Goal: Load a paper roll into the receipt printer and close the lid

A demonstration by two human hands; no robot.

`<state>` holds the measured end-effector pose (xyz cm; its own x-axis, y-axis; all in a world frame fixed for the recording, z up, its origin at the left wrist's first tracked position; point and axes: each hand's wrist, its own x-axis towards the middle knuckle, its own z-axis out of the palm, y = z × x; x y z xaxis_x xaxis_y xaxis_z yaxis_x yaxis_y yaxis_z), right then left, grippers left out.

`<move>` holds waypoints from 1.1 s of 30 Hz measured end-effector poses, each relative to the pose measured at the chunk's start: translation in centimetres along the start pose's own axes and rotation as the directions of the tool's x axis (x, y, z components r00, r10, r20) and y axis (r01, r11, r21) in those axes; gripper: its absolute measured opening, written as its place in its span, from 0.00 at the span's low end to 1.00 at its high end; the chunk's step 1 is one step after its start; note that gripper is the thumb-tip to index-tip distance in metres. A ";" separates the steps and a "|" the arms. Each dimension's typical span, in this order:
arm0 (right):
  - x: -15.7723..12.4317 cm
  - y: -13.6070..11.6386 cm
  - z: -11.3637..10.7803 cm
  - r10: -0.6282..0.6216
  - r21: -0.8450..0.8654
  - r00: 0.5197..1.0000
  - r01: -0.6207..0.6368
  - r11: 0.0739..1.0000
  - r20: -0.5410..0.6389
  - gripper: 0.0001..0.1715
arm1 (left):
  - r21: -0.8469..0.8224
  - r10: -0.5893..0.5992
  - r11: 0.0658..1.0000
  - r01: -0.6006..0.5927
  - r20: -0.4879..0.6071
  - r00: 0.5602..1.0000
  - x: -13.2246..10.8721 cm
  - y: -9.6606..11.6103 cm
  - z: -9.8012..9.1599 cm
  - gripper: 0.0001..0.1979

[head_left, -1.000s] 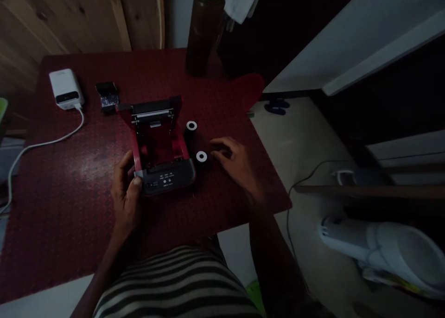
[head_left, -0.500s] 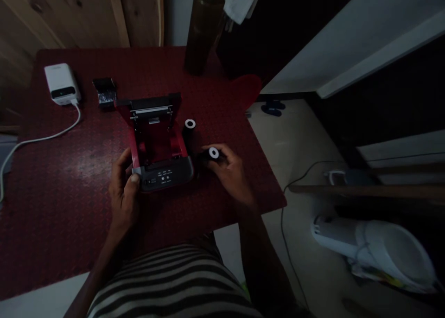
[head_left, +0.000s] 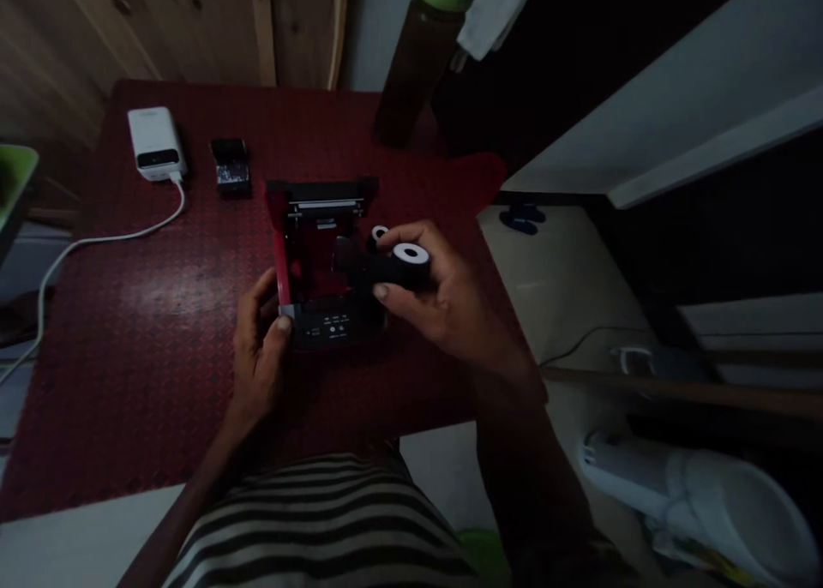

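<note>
A red and black printer [head_left: 331, 324] stands on the table with its lid [head_left: 321, 190] raised, showing the red bay inside. My left hand [head_left: 261, 339] grips its front left corner, thumb on top and fingers along the side. In my right hand [head_left: 443, 297] is a roll of black ribbon [head_left: 399, 273] with a white core end, pinched between thumb and fingers. It hangs over the printer's right side, and a dark loose part of it reaches left above the bay. Behind my right fingers is a second white-cored roll [head_left: 379, 233], partly hidden.
A white power bank [head_left: 154, 138] with a cable [head_left: 122, 237] lies at the table's back left. Beside it is a small black packet [head_left: 230, 166]. A tall bottle [head_left: 417, 65] with a green cap stands at the back. The table's right edge drops to the floor.
My right hand has lifted the ribbon roll from beside the printer to over its right side. My left hand stays on the printer's corner. The view has shifted slightly.
</note>
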<state>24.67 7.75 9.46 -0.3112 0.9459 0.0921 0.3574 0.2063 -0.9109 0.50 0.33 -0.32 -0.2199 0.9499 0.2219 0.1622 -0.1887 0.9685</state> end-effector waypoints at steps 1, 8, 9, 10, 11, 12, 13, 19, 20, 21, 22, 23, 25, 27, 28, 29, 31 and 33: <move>0.6 -0.1 0.3 -0.019 -0.045 1.000 0.019 0.999 0.008 0.23 | 0.003 -0.005 1.000 0.006 -0.003 1.000 -0.1 0.0 0.0 0.28; 2.8 -2.7 0.6 -0.101 -0.194 0.976 0.139 0.971 0.193 0.17 | -0.044 -0.076 0.996 0.077 0.034 0.997 -0.4 -0.3 -0.1 0.30; 2.8 -3.2 0.2 -0.104 -0.156 0.967 0.142 0.977 0.231 0.16 | -0.054 -0.082 0.995 0.084 0.045 0.996 -0.4 -0.3 -0.1 0.30; 2.9 -3.7 -0.2 -0.100 -0.105 0.957 0.133 0.986 0.272 0.15 | -0.061 -0.089 0.994 0.092 0.053 0.995 -0.4 -0.2 -0.1 0.30; 3.0 -4.1 -0.7 -0.092 -0.056 0.943 0.116 0.992 0.319 0.14 | -0.063 -0.094 0.993 0.098 0.058 0.994 -0.4 -0.2 -0.1 0.30; 3.2 -4.4 -1.1 -0.083 -0.023 0.926 0.099 0.995 0.369 0.13 | -0.062 -0.098 0.993 0.102 0.062 0.993 -0.4 -0.2 -0.1 0.30; 3.4 -4.5 -1.3 -0.077 -0.020 0.907 0.094 0.995 0.414 0.12 | -0.060 -0.099 0.993 0.103 0.064 0.993 -0.4 -0.2 -0.1 0.30; 4.9 -3.1 1.3 -0.068 -0.404 0.894 0.267 0.875 0.443 0.15 | -0.049 -0.081 0.995 0.084 0.058 0.995 -0.4 -0.4 -0.2 0.30; 4.9 -2.9 2.1 -0.053 -0.465 0.902 0.270 0.843 0.428 0.14 | -0.051 -0.078 0.995 0.080 0.053 0.996 -0.4 -0.5 -0.2 0.30; 4.8 -2.8 3.0 -0.036 -0.521 0.911 0.268 0.811 0.411 0.14 | -0.053 -0.073 0.996 0.075 0.049 0.996 -0.4 -0.5 -0.2 0.30; 4.8 -2.7 3.8 -0.027 -0.571 0.921 0.263 0.778 0.389 0.13 | -0.054 -0.069 0.996 0.071 0.045 0.997 -0.4 -0.5 -0.1 0.30; 4.7 -2.7 4.5 -0.019 -0.614 0.929 0.259 0.746 0.369 0.13 | -0.054 -0.066 0.996 0.068 0.041 0.997 -0.4 -0.5 -0.1 0.30; 4.6 -2.7 5.5 -0.008 -0.678 0.937 0.258 0.688 0.349 0.14 | -0.053 -0.068 0.996 0.070 0.033 0.997 -0.4 -0.4 0.0 0.30; 4.7 -2.6 6.1 0.000 -0.718 0.939 0.264 0.644 0.345 0.15 | -0.057 -0.074 0.995 0.076 0.038 0.997 -0.4 -0.4 -0.1 0.30; 4.8 -2.5 6.3 0.003 -0.730 0.937 0.269 0.629 0.348 0.16 | -0.057 -0.077 0.995 0.080 0.042 0.996 -0.4 -0.4 -0.1 0.30; 5.0 -2.3 6.5 0.006 -0.736 0.937 0.271 0.620 0.350 0.17 | -0.055 -0.078 0.995 0.080 0.043 0.996 -0.4 -0.3 -0.1 0.30; 5.5 -1.8 6.7 0.020 -0.735 0.936 0.262 0.625 0.351 0.18 | -0.053 -0.081 0.995 0.083 0.047 0.996 -0.4 -0.3 -0.2 0.30; 6.0 -1.3 6.8 0.044 -0.724 0.938 0.235 0.648 0.344 0.17 | -0.049 -0.084 0.995 0.086 0.049 0.995 -0.5 -0.2 -0.3 0.30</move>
<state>16.33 11.43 8.45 -0.5790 0.8101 -0.0920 0.7962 0.5376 -0.2775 0.31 -0.13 -0.58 -0.1857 0.9734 0.1342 0.0952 -0.1181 0.9884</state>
